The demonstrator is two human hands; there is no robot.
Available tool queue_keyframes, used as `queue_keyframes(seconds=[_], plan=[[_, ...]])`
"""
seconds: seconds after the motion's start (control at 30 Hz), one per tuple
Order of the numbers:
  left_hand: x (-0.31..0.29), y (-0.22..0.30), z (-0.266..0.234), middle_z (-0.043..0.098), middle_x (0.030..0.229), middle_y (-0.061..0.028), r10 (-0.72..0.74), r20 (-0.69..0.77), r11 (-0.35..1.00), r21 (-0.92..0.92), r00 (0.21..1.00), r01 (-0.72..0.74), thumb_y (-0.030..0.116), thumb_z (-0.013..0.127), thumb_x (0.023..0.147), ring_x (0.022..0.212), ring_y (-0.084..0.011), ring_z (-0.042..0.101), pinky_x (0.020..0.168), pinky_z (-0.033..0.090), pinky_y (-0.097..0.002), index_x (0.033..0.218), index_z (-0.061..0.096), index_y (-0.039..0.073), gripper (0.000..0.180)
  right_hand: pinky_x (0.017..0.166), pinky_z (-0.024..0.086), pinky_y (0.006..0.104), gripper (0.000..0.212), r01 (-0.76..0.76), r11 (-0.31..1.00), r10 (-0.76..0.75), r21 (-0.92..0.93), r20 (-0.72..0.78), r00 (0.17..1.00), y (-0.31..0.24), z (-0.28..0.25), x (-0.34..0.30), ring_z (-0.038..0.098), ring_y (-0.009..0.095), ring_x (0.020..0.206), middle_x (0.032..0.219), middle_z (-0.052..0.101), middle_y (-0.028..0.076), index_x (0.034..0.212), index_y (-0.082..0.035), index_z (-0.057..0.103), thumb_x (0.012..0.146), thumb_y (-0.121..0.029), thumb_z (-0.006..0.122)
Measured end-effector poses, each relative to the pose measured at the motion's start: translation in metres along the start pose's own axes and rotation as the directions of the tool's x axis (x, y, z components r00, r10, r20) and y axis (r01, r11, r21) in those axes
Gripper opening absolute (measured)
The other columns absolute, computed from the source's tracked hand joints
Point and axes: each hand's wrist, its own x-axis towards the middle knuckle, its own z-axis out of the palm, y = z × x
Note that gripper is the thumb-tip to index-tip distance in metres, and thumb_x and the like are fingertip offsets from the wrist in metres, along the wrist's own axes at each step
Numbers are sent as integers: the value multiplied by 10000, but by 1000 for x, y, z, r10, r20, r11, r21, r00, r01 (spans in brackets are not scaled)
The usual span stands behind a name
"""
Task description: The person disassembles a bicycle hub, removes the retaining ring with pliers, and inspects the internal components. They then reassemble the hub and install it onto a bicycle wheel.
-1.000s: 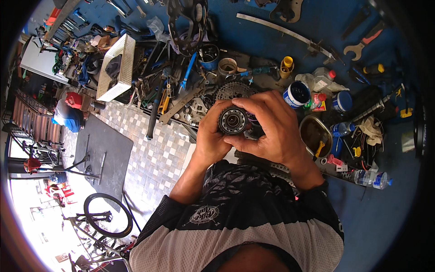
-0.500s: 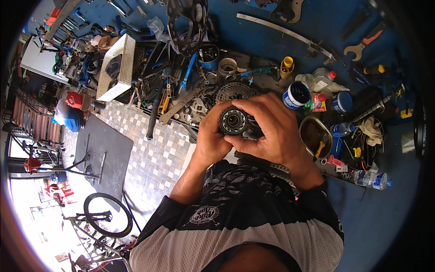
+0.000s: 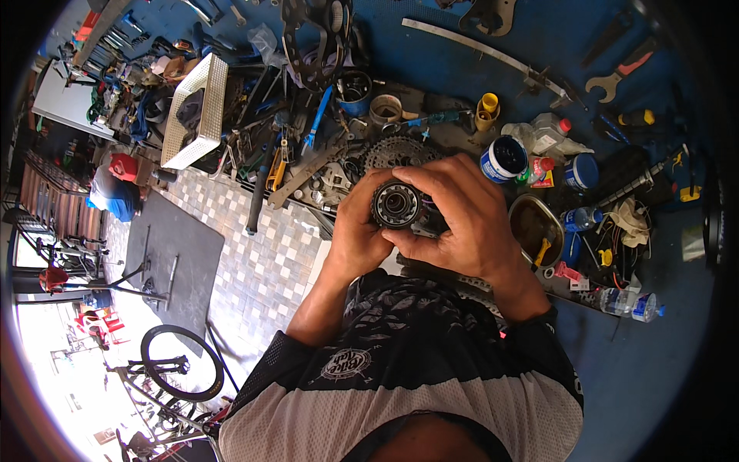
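Between my two hands, in front of my chest, is a round dark metal freehub body [image 3: 396,205], its open end facing up. Inside it I see a toothed, silvery ring around a brown-looking bore. My left hand [image 3: 356,232] wraps its left side, thumb at the near edge. The right hand [image 3: 460,215] closes on it from the other side, index finger over the far rim and thumb at the near rim. Its lower part is hidden by my fingers. Just beyond lies a sprocket cassette [image 3: 392,152] on the cluttered bench.
To the right stand an open blue-and-white tub [image 3: 504,159], a metal basin [image 3: 513,221] with dark liquid and a yellow-handled brush [image 3: 543,252], and a plastic bottle [image 3: 631,303]. Leftward are a wrench [image 3: 304,179], a perforated white basket [image 3: 215,108] and a bicycle wheel [image 3: 182,363].
My hands and the freehub body stay almost still. The surroundings shift very slightly in the picture.
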Motion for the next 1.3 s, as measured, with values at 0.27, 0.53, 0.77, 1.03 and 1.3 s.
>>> queue_keyframes(seconds=[0.27, 0.53, 0.77, 1.03, 1.3], plan=[[2, 1, -1, 718, 1176, -167, 56, 14, 996, 64, 998, -56, -104, 698, 726, 1096, -356, 711, 957, 557, -416, 1301, 644, 1, 586, 801, 578, 401, 661, -19, 1000, 19, 14, 9, 1000, 1, -1, -1, 699, 304, 934, 1114, 720, 116, 1267, -31, 716, 709, -289, 958], [2, 1, -4, 716, 1196, -180, 64, 44, 995, 76, 997, -67, -100, 715, 718, 1111, -361, 711, 956, 557, -421, 1303, 639, -6, 598, 766, 576, 398, 680, -9, 1000, 9, 8, 53, 999, 0, -7, 3, 681, 288, 913, 1078, 699, 91, 1281, -58, 713, 674, -263, 943], [0, -3, -3, 715, 1198, -179, 58, 34, 997, 43, 998, -59, -106, 724, 704, 1110, -357, 715, 946, 562, -415, 1304, 636, -6, 614, 737, 582, 381, 683, 23, 1000, -23, 1, 47, 999, 2, -7, 4, 669, 255, 913, 1063, 680, 51, 1302, -67, 695, 682, -249, 916], [1, -2, -4, 712, 1194, -177, 74, 29, 996, 45, 997, -75, -130, 702, 696, 1111, -355, 712, 947, 561, -409, 1305, 634, -5, 625, 741, 581, 377, 693, 26, 999, -27, 29, 52, 998, 1, -9, 5, 671, 261, 917, 1071, 683, 58, 1315, -71, 692, 669, -205, 906], [1, -1, -7, 703, 1205, -177, 71, 72, 997, 34, 995, -74, -158, 673, 690, 1135, -348, 706, 968, 550, -401, 1303, 635, -13, 631, 804, 582, 402, 732, -27, 997, 17, 71, 139, 990, 0, -15, 4, 685, 288, 956, 1123, 686, 86, 1334, -102, 723, 648, -231, 942]])
